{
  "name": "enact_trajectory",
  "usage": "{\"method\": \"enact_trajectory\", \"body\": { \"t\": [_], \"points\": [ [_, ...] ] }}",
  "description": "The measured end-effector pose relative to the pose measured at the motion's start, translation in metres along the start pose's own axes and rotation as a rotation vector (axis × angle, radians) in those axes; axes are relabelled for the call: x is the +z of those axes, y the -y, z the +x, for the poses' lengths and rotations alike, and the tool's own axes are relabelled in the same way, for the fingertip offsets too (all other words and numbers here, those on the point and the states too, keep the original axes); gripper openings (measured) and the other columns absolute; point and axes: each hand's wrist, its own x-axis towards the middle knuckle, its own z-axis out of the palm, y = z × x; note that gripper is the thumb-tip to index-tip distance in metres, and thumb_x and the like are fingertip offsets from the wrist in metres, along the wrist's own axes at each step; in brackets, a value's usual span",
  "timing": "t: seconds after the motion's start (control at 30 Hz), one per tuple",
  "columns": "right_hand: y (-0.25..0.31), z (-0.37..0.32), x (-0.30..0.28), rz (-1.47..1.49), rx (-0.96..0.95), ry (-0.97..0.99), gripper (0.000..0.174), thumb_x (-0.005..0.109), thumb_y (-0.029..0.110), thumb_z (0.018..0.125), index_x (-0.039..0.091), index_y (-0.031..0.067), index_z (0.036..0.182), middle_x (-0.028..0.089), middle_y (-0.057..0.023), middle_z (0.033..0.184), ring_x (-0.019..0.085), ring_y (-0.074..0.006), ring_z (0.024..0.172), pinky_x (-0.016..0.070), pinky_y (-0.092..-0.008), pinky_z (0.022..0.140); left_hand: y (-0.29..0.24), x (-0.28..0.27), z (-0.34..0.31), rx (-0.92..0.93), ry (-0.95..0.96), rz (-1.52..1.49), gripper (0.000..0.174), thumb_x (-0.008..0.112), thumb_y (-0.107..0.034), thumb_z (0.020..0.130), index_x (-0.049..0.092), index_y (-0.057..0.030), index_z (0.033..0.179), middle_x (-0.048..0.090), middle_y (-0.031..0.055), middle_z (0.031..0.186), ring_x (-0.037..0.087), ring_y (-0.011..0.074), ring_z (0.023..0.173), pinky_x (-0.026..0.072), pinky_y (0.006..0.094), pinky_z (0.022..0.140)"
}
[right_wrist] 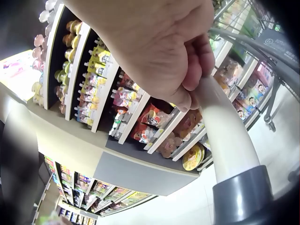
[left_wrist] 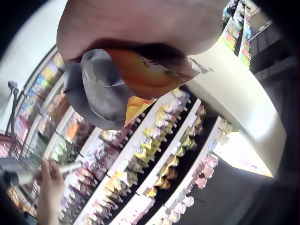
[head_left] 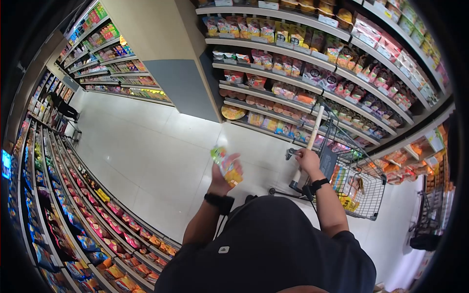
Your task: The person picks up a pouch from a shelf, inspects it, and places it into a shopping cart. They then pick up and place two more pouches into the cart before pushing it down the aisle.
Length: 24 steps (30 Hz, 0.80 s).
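In the head view my left hand [head_left: 219, 182] holds a green, white and yellow-orange snack pouch [head_left: 226, 167] out in front of my body, over the floor. Seen from the left wrist, the pouch [left_wrist: 140, 75] has an orange printed side and a grey bottom fold below my palm [left_wrist: 140, 23]. My right hand [head_left: 308, 160] grips the pale handle bar [head_left: 316, 128] of a shopping cart, its fingers [right_wrist: 192, 70] curled at the bar in the right wrist view. Inside the wire cart basket [head_left: 375, 198] lie several packs, among them a yellow bag [head_left: 349, 202].
Shelves of pouches [head_left: 264, 61] run along the far side, past a wide pillar [head_left: 171, 83]. Another long rack of bagged snacks [head_left: 105, 195] lines the left. Between them stretches a pale tiled floor [head_left: 141, 132]. A person with a cart [head_left: 63, 107] stands at the far left.
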Motion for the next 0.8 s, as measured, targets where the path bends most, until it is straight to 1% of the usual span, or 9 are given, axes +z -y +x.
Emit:
{"method": "enact_trajectory", "body": {
  "t": [0.07, 0.13, 0.17, 0.2, 0.3, 0.4, 0.57, 0.67, 0.8],
  "points": [
    [-0.002, 0.004, -0.001, 0.095, 0.049, 0.015, 0.027, 0.073, 0.025, 0.076, 0.071, 0.0136, 0.100, 0.071, -0.0084, 0.086, 0.068, -0.0277, 0.082, 0.0540, -0.0393, 0.074, -0.008, -0.040, -0.032, 0.122, -0.102, -0.007, 0.064, 0.033, -0.055, 0.094, 0.055, 0.0004, 0.118, 0.054, 0.0070, 0.072, 0.052, 0.0222, 0.065, 0.0454, 0.0344, 0.062],
    [0.001, 0.005, -0.003, 0.090, 0.049, -0.006, 0.027, 0.074, 0.026, 0.075, 0.071, 0.0130, 0.099, 0.071, -0.0089, 0.084, 0.068, -0.0277, 0.082, 0.0540, -0.0393, 0.074, -0.022, -0.080, -0.064, 0.116, -0.247, -0.061, 0.064, 0.035, -0.058, 0.093, 0.056, -0.0009, 0.114, 0.054, 0.0068, 0.070, 0.051, 0.0211, 0.061, 0.0450, 0.0332, 0.059],
    [-0.001, 0.005, -0.002, 0.094, 0.050, -0.028, 0.027, 0.074, 0.026, 0.075, 0.071, 0.0127, 0.099, 0.070, -0.0091, 0.083, 0.068, -0.0277, 0.082, 0.0540, -0.0393, 0.074, -0.027, -0.090, -0.079, 0.135, -0.338, -0.064, 0.060, 0.036, -0.054, 0.093, 0.055, -0.0011, 0.113, 0.051, 0.0055, 0.068, 0.049, 0.0198, 0.059, 0.0438, 0.0326, 0.057],
    [-0.001, 0.006, -0.001, 0.100, 0.055, -0.051, 0.027, 0.074, 0.026, 0.075, 0.071, 0.0124, 0.098, 0.070, -0.0093, 0.082, 0.068, -0.0278, 0.081, 0.0540, -0.0393, 0.074, -0.032, -0.099, -0.092, 0.151, -0.430, -0.066, 0.055, 0.038, -0.050, 0.093, 0.055, -0.0013, 0.111, 0.048, 0.0042, 0.067, 0.047, 0.0185, 0.058, 0.0426, 0.0321, 0.056],
    [0.000, 0.011, -0.002, 0.070, 0.070, -0.058, 0.027, 0.074, 0.026, 0.074, 0.071, 0.0121, 0.097, 0.070, -0.0093, 0.082, 0.068, -0.0278, 0.082, 0.0540, -0.0394, 0.074, -0.040, -0.115, -0.122, 0.252, -0.533, -0.110, 0.051, 0.037, -0.047, 0.093, 0.054, -0.0017, 0.109, 0.049, 0.0043, 0.066, 0.047, 0.0182, 0.056, 0.0427, 0.0312, 0.056],
    [-0.005, 0.015, 0.001, 0.060, 0.091, -0.049, 0.027, 0.074, 0.026, 0.075, 0.071, 0.0122, 0.097, 0.070, -0.0094, 0.083, 0.068, -0.0280, 0.082, 0.0540, -0.0396, 0.074, -0.043, -0.121, -0.126, 0.260, -0.602, -0.122, 0.053, 0.036, -0.049, 0.094, 0.054, -0.0017, 0.109, 0.050, 0.0046, 0.067, 0.048, 0.0186, 0.056, 0.0442, 0.0317, 0.056],
    [-0.005, 0.023, -0.004, 0.010, 0.107, -0.026, 0.026, 0.073, 0.026, 0.077, 0.070, 0.0128, 0.099, 0.072, -0.0081, 0.087, 0.069, -0.0275, 0.085, 0.0544, -0.0404, 0.075, -0.038, -0.129, -0.088, 0.242, -0.520, -0.080, 0.057, 0.036, -0.054, 0.094, 0.055, -0.0018, 0.108, 0.052, 0.0054, 0.066, 0.051, 0.0195, 0.056, 0.0463, 0.0326, 0.058],
    [-0.008, 0.024, -0.004, 0.059, 0.120, -0.046, 0.026, 0.073, 0.026, 0.077, 0.070, 0.0122, 0.099, 0.072, -0.0078, 0.086, 0.069, -0.0273, 0.085, 0.0546, -0.0398, 0.075, -0.034, -0.110, -0.058, 0.220, -0.475, -0.034, 0.060, 0.036, -0.057, 0.094, 0.057, -0.0021, 0.106, 0.054, 0.0057, 0.064, 0.052, 0.0201, 0.056, 0.0463, 0.0332, 0.058],
    [-0.006, 0.031, -0.003, 0.044, 0.162, -0.057, 0.027, 0.072, 0.024, 0.077, 0.070, 0.0107, 0.101, 0.071, -0.0088, 0.083, 0.069, -0.0267, 0.081, 0.0542, -0.0391, 0.073, -0.048, -0.102, -0.020, 0.109, -0.464, 0.069, 0.061, 0.036, -0.059, 0.094, 0.057, -0.0024, 0.105, 0.053, 0.0054, 0.063, 0.051, 0.0201, 0.056, 0.0445, 0.0325, 0.056]
  ]
}}
